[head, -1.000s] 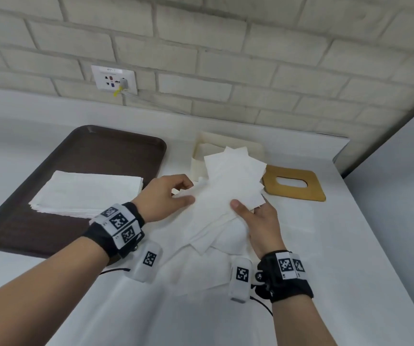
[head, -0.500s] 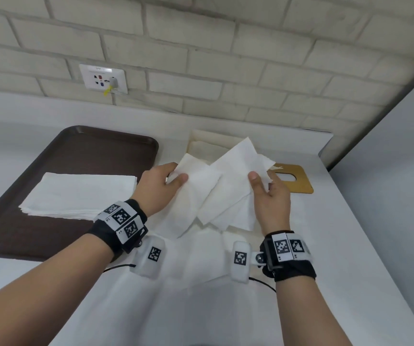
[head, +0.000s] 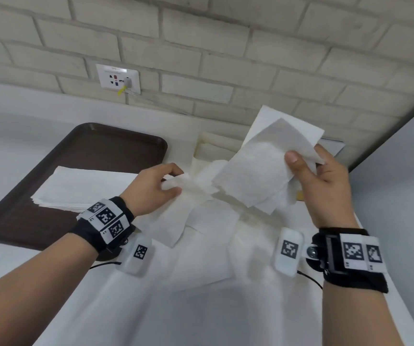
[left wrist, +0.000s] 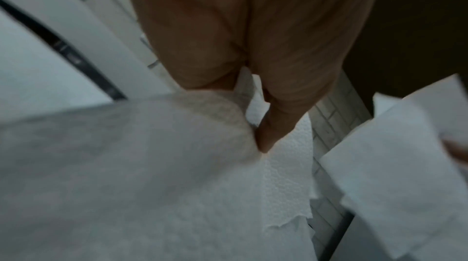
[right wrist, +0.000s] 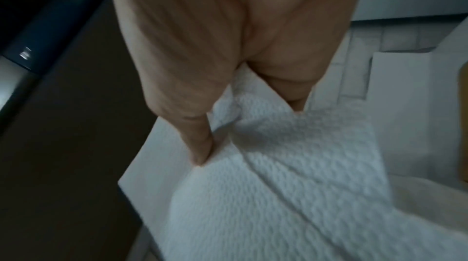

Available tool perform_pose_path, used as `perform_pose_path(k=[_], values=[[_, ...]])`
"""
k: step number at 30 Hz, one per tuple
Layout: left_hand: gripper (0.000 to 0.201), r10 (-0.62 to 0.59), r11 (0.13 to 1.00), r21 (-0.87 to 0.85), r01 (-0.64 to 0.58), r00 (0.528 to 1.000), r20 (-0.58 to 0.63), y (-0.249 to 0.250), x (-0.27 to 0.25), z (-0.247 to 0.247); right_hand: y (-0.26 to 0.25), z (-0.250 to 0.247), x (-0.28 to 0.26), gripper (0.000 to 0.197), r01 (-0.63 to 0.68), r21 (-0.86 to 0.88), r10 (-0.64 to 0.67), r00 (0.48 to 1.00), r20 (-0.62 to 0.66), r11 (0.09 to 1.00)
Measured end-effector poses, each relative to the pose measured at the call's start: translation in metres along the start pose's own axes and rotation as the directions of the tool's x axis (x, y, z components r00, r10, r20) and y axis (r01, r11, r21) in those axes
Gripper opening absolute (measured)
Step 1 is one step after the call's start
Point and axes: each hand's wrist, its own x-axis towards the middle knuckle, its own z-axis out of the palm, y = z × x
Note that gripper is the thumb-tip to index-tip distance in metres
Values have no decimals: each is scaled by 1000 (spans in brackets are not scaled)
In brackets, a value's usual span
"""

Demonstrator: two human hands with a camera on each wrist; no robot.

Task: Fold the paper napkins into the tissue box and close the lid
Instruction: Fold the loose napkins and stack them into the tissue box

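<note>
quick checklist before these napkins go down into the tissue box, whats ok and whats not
1. Right hand grips raised white paper napkins: ok.
2. Left hand pinches lower white napkin sheet: ok.
3. Napkins folded neatly: not ok, sheets fan out unevenly.
4. Cream tissue box open on top: ok.
5. Space left inside the box: cannot tell, napkins hide it.
6. Tan wooden lid within reach: cannot tell, mostly hidden behind napkins.

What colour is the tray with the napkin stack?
Dark brown tray, clearest in the head view.
</note>
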Motion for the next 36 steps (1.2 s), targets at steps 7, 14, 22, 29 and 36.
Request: perform_pose_path(k=[7,14,22,29,36], values=[[27,-3,996,-92,-6,995,-97,7,10,-18,3,-16,-17,19,-58,125,5,921,389,990],[21,-56,963,-264,42,997,-45,14,5,-16,55,18,-9,19,144,-515,277,707,651,845],[14,100,950,-303,-80,993,54,22,5,-22,51,62,-4,6,294,-405,136,641,756,866],[18,173,907,-384,-173,984,-36,23,5,-21,41,81,-16,23,110,-359,150,767,624,927],[9,172,905,-366,-217,973,-152,20,8,-17,34,69,-37,38,-49,-243,174,831,528,969]])
